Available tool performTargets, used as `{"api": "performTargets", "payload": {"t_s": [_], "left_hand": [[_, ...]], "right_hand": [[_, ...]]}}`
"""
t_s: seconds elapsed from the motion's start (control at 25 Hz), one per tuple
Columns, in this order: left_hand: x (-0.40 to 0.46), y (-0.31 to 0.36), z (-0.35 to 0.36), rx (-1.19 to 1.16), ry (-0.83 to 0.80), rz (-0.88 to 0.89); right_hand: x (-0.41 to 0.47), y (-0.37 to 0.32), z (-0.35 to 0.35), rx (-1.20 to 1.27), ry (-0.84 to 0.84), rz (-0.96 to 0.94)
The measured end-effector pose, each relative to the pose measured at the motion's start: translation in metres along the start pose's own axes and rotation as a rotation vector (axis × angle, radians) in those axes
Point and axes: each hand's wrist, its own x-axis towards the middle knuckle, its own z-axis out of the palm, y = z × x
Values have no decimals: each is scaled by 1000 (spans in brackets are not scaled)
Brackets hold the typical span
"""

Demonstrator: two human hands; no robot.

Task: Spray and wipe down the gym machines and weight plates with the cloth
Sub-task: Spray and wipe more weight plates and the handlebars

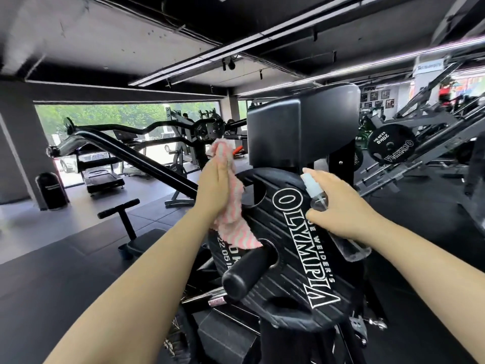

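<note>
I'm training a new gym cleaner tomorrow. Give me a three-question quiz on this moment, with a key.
1. True or false: the left hand holds the pink and white cloth against the Olympia weight plate.
2. What is the right hand holding?
A. a brush
B. a clear spray bottle
C. a dumbbell
3. Fill in: the black pad stands directly ____ the weight plate in the picture.

Key: 1 true; 2 B; 3 above.
</note>
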Motion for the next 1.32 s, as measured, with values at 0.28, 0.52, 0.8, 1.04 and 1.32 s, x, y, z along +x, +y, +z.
{"api": "performTargets", "payload": {"t_s": [0.28,0.52,0.8,1.04,1.32], "left_hand": [[-14,8,55,366,12,467],[8,-33,41,508,-99,619],[17,-21,30,602,-340,560],[12,-34,14,363,-374,106],[26,0,0,349,-512,20]], "right_hand": [[12,-18,28,-55,185,42],[9,-6,25,0,185,41],[-12,10,27,147,217,64],[-38,22,32,299,185,66],[-28,17,-3,230,121,119]]}}
